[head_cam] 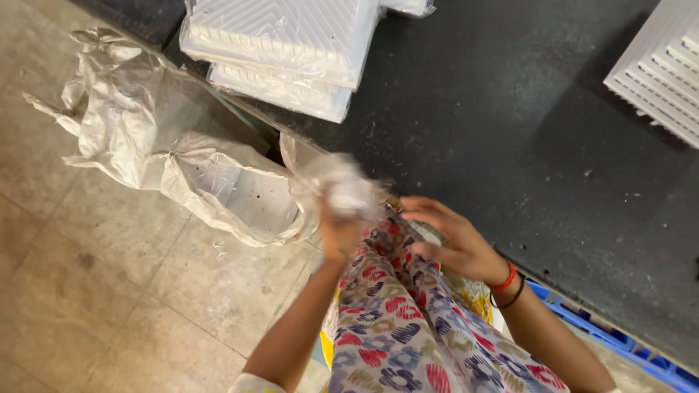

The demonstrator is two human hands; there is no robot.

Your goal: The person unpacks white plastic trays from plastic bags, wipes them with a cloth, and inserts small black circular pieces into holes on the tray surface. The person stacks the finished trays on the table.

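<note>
A left hand (341, 231) grips a crumpled clear plastic bag (342, 185) at the near edge of a dark bench (510, 124); the right hand (455, 236) hovers open just right of it, empty. A sack (182, 160) gapes on the floor (87, 291) at left.

1. Bench (510, 131): dark, speckled top, running diagonally across the view.
2. Stack of white ribbed panels in clear wrap (284, 51) at the bench's far edge.
3. Unwrapped white slatted panel (659, 76) at the right.
4. Open woven sack (182, 160) slumped on the tiled floor (87, 291).
5. Blue crate (619, 342) under the bench.
</note>
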